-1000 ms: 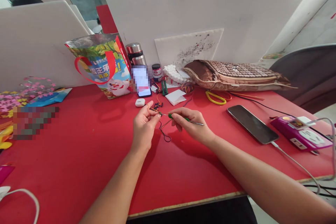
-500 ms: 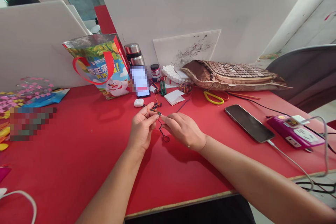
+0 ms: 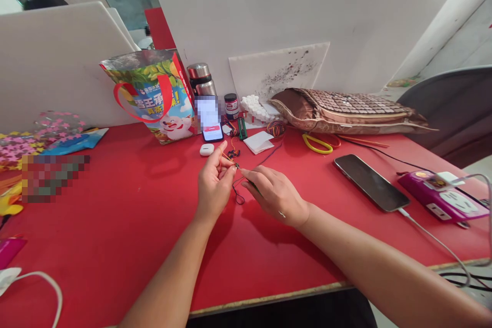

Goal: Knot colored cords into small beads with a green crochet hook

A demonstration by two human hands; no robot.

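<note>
Red tabletop (image 3: 126, 246) lies beneath hands (image 3: 215, 189) (image 3: 277, 195) holding yarn (image 3: 237, 166) and a slim tool (image 3: 282, 213).

Our left forearm (image 3: 171, 261) and right forearm (image 3: 369, 246) converge; our left hand (image 3: 215, 182) pinches, one finger (image 3: 223, 148) raised, while our right hand (image 3: 275, 193) curls, back upward.
</note>
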